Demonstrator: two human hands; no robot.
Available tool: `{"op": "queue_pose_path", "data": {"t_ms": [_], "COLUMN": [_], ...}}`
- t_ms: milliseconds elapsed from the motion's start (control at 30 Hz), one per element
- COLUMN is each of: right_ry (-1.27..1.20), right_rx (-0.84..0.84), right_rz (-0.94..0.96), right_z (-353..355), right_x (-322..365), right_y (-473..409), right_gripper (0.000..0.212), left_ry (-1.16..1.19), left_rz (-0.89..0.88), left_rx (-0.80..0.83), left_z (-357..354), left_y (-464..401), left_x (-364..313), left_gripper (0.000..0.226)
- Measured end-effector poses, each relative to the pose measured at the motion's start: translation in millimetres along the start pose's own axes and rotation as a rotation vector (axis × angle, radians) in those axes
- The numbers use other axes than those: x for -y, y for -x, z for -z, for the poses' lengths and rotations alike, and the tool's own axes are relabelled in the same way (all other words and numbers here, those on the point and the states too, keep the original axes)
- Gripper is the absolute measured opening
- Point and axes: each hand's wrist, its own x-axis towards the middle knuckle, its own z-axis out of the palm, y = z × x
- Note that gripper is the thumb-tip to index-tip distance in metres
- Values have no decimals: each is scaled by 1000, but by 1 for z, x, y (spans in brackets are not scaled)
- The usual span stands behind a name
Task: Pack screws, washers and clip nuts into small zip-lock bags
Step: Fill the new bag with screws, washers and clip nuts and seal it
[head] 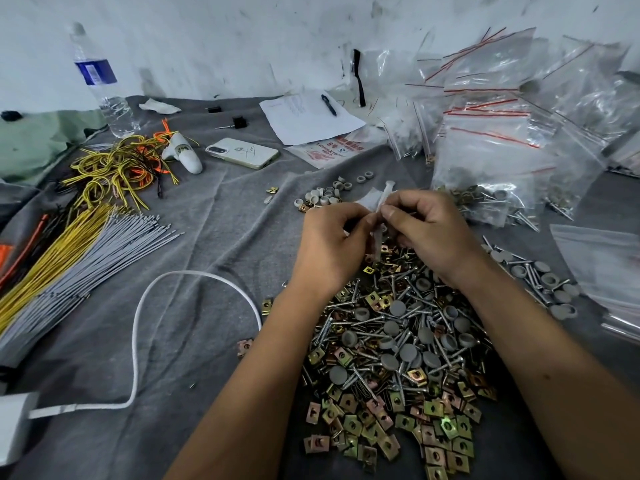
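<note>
With filled bags (485,174) heaped far right and a big hardware pile (398,341) near, both your hands, left hand (329,244) and right hand (429,233), pinch one small zip-lock bag (372,199) (contents unclear).

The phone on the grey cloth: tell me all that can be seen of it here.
The phone is a pale, white-green slab with rounded corners, lying flat on the grey cloth, long axis slanting left to right. A dark scribble-like mark shows on its upper face. It lies past the hardware pile, between the white pointed object and the printed bag. Neither hand touches it.
</note>
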Motion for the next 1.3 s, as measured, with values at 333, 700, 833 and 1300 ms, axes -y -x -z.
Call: {"op": "queue_pose_path", "data": {"t_ms": [333,700,833,1300], "right_ry": [18,265,182,131], "right_rx": [-32,-79,-30,78], "right_rz": [4,124,101,75], "right_z": [-3,-13,-10,-3], "right_x": [2,10,8,4], "right_y": [0,5,3,1], "right_gripper": [17,20,16,15], "left_ry": [103,295,305,635], "left_rz": [124,248,260,312], "left_rx": [-67,-235,-209,-124], "left_z": [-3,-1,-4,6], "left_y": [-5,-3,-3,-6], "left_x": [-1,-1,-2,-1], "left_gripper": [17,24,36,22]}}
